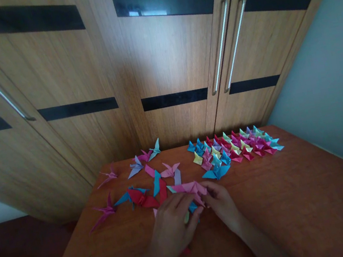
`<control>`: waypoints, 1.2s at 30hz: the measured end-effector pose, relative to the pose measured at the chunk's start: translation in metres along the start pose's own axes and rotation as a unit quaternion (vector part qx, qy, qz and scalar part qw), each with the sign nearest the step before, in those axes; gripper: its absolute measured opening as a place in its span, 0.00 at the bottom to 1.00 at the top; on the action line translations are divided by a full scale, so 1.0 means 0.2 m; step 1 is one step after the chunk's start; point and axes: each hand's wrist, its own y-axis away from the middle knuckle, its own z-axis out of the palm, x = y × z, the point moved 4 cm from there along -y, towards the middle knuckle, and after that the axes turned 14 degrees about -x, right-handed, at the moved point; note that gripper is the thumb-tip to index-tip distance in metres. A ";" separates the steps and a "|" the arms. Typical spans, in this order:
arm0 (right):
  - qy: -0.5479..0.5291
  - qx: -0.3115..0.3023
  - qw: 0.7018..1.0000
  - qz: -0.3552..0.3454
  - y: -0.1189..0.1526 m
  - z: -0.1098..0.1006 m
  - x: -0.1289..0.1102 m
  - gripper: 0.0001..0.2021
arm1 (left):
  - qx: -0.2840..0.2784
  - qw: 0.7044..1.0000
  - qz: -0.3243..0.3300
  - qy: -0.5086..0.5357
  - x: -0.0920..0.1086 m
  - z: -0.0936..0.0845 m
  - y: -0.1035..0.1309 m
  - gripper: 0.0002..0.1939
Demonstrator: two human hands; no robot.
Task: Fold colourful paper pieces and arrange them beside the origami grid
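A pink folded paper piece [191, 187], an origami shape, is held between both hands above the front middle of the table. My left hand [175, 220] closes on its left side, the fingers bent over it and the thumb beneath. On the right end, my right hand [219, 201] pinches it with fingertips. Blue and pale green paper [187, 217] shows under the left fingers, partly hidden. Just beyond the left hand lie a red origami piece [142, 198], a red strip [162, 190] and a blue strip [156, 183].
Origami cranes, including a lilac one [135, 167] and a magenta one [105, 211], lie on the table's left. Rows of colourful folded pieces [234, 148] stand at the back right, with a blue one [217, 171] in front. A wooden wardrobe [166, 59] rises behind the table [286, 205].
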 end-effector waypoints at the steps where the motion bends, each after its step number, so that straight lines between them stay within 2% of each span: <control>1: 0.013 0.006 1.000 -0.003 0.00 -0.01 0.00 0.07 | 0.034 0.999 -0.008 0.011 -0.01 -0.01 0.02 0.09; 4: 0.063 0.004 0.998 -0.012 0.00 -0.01 -0.03 0.08 | 0.146 0.987 -0.070 0.016 -0.09 -0.05 0.07 0.13; 6: 0.106 -0.005 0.994 -0.016 0.01 0.01 -0.05 0.08 | 0.167 0.979 -0.112 0.034 -0.14 -0.06 0.09 0.16; 8: 0.149 -0.012 0.989 -0.021 0.01 0.02 -0.07 0.08 | 0.143 0.977 -0.134 0.079 -0.19 -0.05 0.09 0.16; 11: 0.176 -0.019 0.984 -0.024 0.01 0.03 -0.09 0.09 | 0.075 0.972 -0.144 0.168 -0.21 -0.02 0.06 0.11; 15: 0.138 -0.029 0.990 -0.025 0.01 0.03 -0.09 0.09 | 0.007 0.950 -0.143 0.276 -0.18 0.00 0.04 0.10; 18: 0.107 -0.049 0.993 -0.025 0.01 0.04 -0.08 0.09 | -0.033 0.940 -0.131 0.313 -0.16 0.02 0.04 0.10; 22: 0.102 -0.081 0.991 -0.019 0.02 0.05 -0.09 0.08 | -0.072 0.930 -0.125 0.338 -0.14 0.06 0.05 0.10; 26: 0.046 -0.113 0.992 0.025 0.02 0.06 -0.08 0.10 | -0.081 0.912 -0.123 0.383 -0.15 0.08 0.05 0.10; 29: -0.031 -0.114 0.991 0.061 0.03 0.05 -0.06 0.12 | -0.086 0.881 -0.127 0.448 -0.16 0.08 0.05 0.10; 33: -0.156 -0.093 0.981 0.070 0.04 0.03 -0.02 0.14 | -0.075 0.810 -0.141 0.564 -0.18 0.09 0.06 0.12; 36: -0.242 -0.082 0.964 0.075 0.04 0.03 0.00 0.16 | -0.082 0.771 -0.146 0.615 -0.17 0.10 0.07 0.15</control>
